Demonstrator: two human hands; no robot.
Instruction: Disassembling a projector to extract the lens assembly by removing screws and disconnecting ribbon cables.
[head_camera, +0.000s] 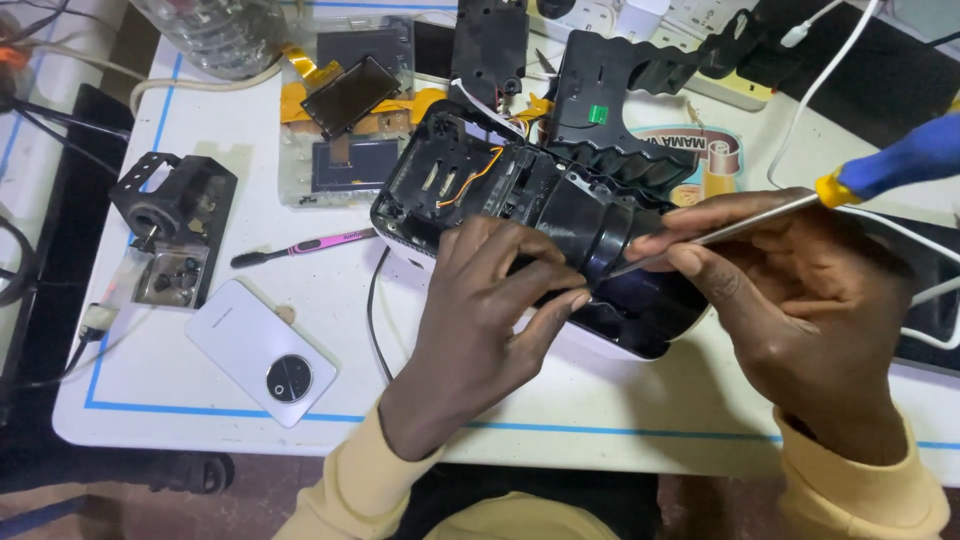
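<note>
White table (250, 150): phone (262, 351), toothbrush (300, 246), opened black device (540, 210).

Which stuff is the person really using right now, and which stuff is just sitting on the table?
In use:
- left hand steadying the opened black device
- right hand holding the screwdriver, tip at the device

Lying about:
- white phone
- pink toothbrush
- small screen
- black bracket
- white cable

Screwdriver (800, 205) handle cut off at right edge
</note>
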